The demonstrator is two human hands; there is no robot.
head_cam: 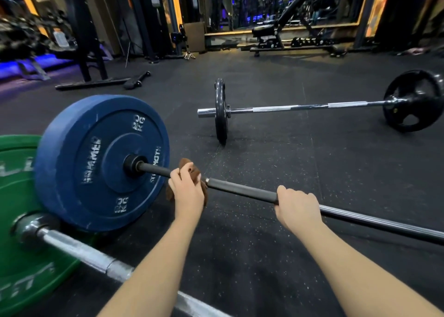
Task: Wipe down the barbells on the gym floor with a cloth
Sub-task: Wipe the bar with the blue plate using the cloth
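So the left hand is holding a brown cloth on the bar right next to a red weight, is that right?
Not quite. The weight is blue, not red, as the head view shows. The rest is right: the left hand holds a brown cloth on the bar right next to that weight.
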